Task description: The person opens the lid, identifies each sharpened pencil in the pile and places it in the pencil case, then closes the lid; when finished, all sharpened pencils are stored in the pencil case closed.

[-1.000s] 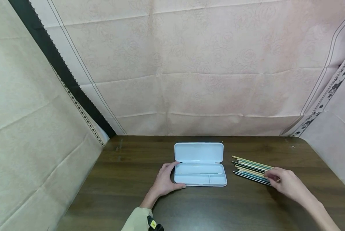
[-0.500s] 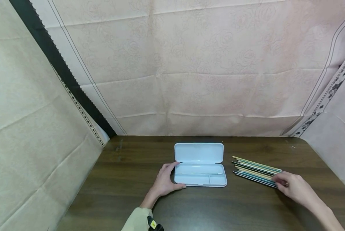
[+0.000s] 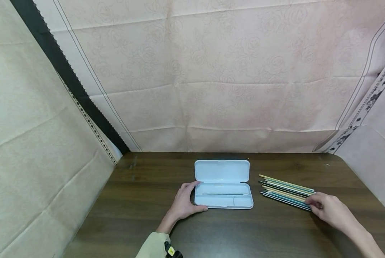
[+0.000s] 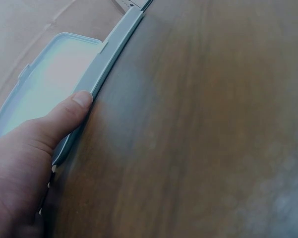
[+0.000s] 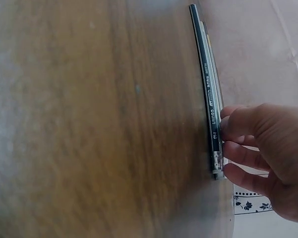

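A light blue pencil case lies with its lid raised on the wooden table. It has a long compartment and smaller divided ones. My left hand holds the case's left end, thumb at the front edge and a finger near the hinge. To the right lies a row of several pencils, some yellow, green, dark and blue-green. My right hand touches their right ends with bent fingers. A dark pencil with printed lettering is nearest in the right wrist view. Whether the fingertips pinch one is hidden.
The brown wooden table extends around the case and pencils. Pale patterned cloth hangs behind the table's back edge, with more cloth on both sides. A dark band runs down the left corner.
My right hand has slid right along the pencils to their ends, uncovering more of them, and is now almost still. The left hand and the case have stayed put.
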### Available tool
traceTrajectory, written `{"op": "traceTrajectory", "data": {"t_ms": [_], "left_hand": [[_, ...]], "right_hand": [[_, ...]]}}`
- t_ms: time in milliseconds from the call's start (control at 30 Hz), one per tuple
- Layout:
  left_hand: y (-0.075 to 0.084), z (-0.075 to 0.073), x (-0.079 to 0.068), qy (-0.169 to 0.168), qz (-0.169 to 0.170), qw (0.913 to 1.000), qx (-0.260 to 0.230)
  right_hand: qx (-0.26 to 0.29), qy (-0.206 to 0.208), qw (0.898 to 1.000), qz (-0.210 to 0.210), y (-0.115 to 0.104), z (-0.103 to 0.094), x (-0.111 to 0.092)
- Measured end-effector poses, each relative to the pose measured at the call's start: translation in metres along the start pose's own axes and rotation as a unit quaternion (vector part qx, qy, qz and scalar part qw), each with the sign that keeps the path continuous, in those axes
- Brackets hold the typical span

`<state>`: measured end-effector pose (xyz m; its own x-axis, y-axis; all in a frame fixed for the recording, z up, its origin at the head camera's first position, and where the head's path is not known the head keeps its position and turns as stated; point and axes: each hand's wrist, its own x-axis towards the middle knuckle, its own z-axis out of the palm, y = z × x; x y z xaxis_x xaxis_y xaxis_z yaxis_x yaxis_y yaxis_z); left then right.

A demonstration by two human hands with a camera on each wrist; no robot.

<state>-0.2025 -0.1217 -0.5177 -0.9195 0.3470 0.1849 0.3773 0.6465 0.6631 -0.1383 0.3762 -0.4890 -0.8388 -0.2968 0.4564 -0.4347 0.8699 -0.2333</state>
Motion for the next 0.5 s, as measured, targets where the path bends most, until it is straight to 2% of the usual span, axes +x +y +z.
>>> {"op": "traceTrajectory", "data": {"t_ms": [367, 500], "left_hand": [[-0.0009, 0.0012, -0.0002, -0.001, -0.003, 1.0000, 0.001], [-0.0017, 0.0015, 0.0001, 0.000, -0.001, 1.0000, -0.002]], "right_hand": [[-0.012, -0.016, 1.000, 0.002, 0.0027, 0.0019, 0.0025], [-0.006, -0.044, 0.999, 0.012, 0.0025, 0.0003, 0.0028]]}}
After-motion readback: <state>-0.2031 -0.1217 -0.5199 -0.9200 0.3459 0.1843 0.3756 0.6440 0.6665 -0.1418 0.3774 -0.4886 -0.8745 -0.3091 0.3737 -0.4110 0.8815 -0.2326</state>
